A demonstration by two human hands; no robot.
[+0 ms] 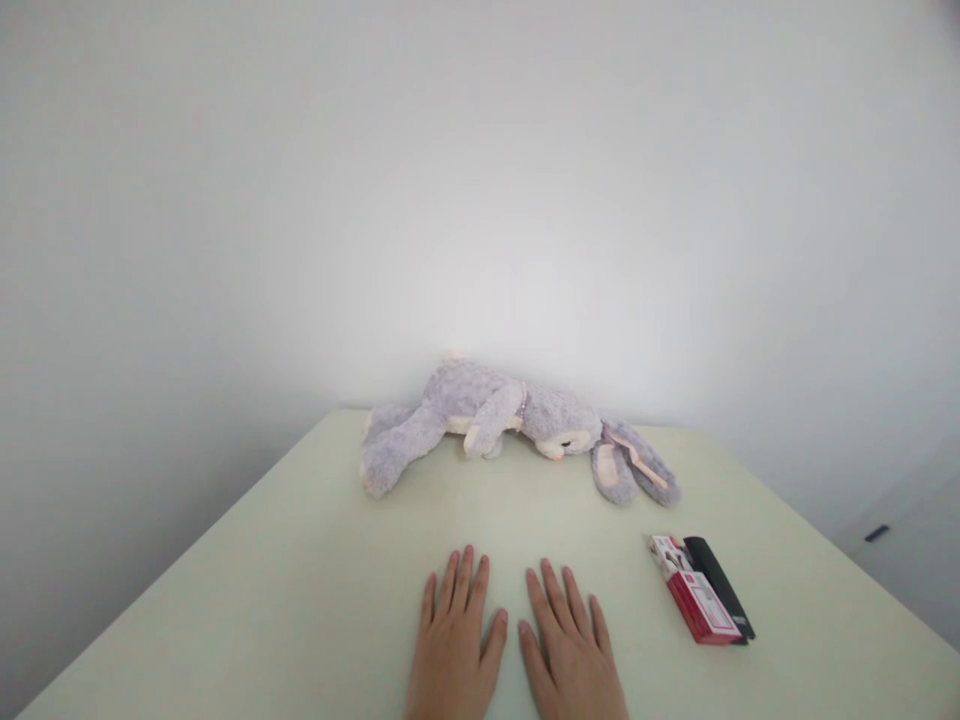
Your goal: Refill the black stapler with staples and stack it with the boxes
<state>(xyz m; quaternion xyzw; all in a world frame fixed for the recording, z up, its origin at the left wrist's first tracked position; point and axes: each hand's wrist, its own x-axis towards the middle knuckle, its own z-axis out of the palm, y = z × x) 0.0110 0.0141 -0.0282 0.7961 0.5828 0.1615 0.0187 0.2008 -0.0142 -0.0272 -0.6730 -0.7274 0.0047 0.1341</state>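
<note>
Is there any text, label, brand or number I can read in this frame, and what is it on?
None can be read.
Red and white box: printed patches on its top face, too small and blurred to read.
Black object beside the box: no visible marking.
Plush rabbit: no visible tag or writing.
Table: no visible marking.

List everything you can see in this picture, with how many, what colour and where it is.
plush bunny: one, lilac-grey with pale pink ear linings and paws, lying on its side at the far edge of the table, ears toward the right.
red box: one, red and white, flat on the table to the right of the hands.
black case: one, black, lying along the right side of the red box, touching it.
table: one, pale cream, against the wall.
wall: white, behind the table.
left hand: flat on the table, palm down, holding nothing.
right hand: flat on the table beside the left hand, holding nothing.
</note>
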